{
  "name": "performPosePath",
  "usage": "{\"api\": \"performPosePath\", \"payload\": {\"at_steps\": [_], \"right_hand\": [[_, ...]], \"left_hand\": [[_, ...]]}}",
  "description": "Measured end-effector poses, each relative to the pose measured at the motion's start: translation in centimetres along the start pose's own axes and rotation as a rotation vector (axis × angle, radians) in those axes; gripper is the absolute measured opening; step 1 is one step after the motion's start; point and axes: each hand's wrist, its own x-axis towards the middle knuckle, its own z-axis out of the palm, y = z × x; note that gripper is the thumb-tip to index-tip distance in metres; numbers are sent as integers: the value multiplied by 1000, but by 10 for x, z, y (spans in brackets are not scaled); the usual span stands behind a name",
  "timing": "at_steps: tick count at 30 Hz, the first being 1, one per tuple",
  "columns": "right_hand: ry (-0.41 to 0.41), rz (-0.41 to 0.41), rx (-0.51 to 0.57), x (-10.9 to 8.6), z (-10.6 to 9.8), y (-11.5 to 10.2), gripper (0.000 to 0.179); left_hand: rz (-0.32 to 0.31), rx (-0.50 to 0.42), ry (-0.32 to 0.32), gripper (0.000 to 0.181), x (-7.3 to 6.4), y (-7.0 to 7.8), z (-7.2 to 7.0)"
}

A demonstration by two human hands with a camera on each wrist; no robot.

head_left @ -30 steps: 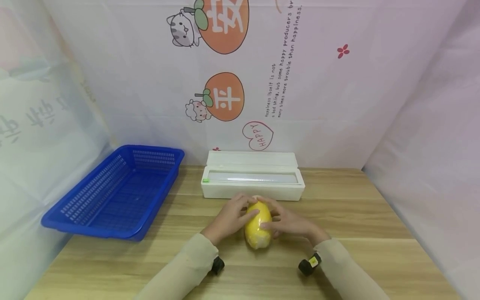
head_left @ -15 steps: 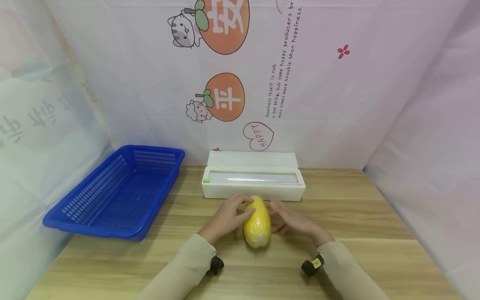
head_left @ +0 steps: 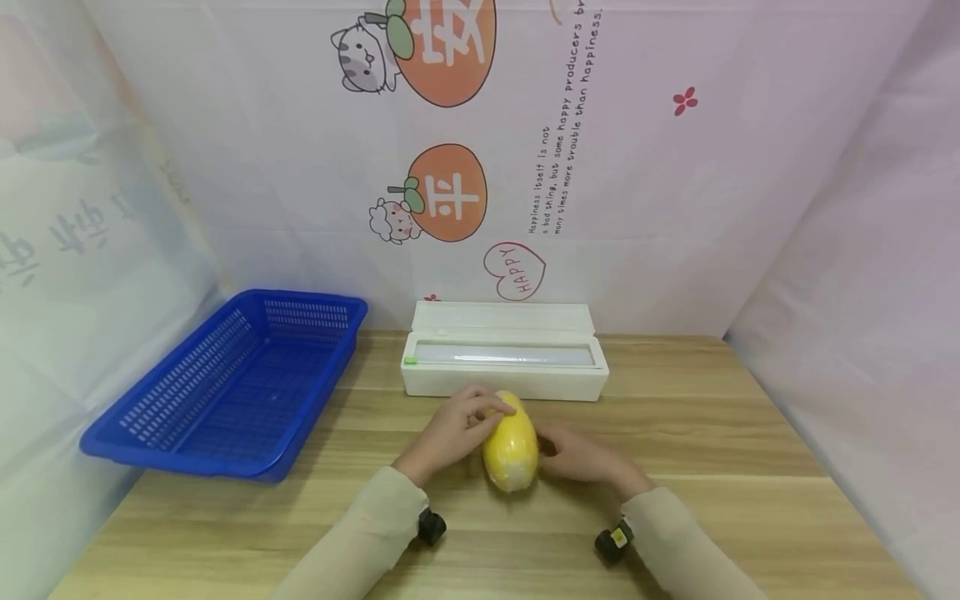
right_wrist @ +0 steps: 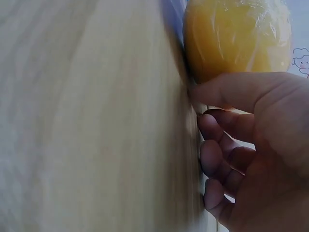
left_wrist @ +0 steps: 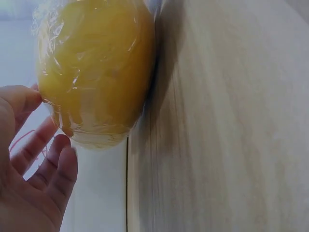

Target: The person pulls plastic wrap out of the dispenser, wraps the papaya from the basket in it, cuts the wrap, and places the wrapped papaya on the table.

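Observation:
A yellow oval fruit [head_left: 512, 454], melon-like and wrapped in clear plastic film, stands on the wooden table between my hands. My left hand [head_left: 459, 427] holds it from the left, with its thumb and fingers bent over the upper part. In the left wrist view the fruit [left_wrist: 96, 72] has wrinkled film around it, and the hand's fingertips [left_wrist: 67, 162] are bent beside its end. Low on the right side is my right hand [head_left: 581, 454], close to the table. Its fingers are loosely bent in the right wrist view, and the thumb [right_wrist: 231, 92] lies against or beside the fruit's base.
Behind the fruit stands a white cling film dispenser box [head_left: 502, 383] with its lid up and a green slider [head_left: 410, 361]. A blue plastic basket [head_left: 300, 442] is at the left. Printed cloth [head_left: 637, 192] hangs around the table.
My right hand has come off the fruit's front and top and moved lower, beside its right side. My left hand stays on the fruit, which has shifted slightly left.

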Motion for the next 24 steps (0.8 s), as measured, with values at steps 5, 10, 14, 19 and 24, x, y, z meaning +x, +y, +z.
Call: {"api": "performPosePath", "payload": {"at_steps": [5,10,14,19,24], "right_hand": [[12,48,28,1,4,-1,51],[30,63,26,1,7,-1,49],[38,71,23,1,8,-2,49],[46,78,32,1,8,-3,48],[57,76,34,2,10,-2,43]], "left_hand": [[-22,-14,11,18,-1,3,-1],[-36,-9,-34,39,-4,7,-3],[-27,21,-100,66,-6,9,-7],[7,58,-124,75,-7,6,-8],[-2,35,-109,74,-10,6,-7]]}}
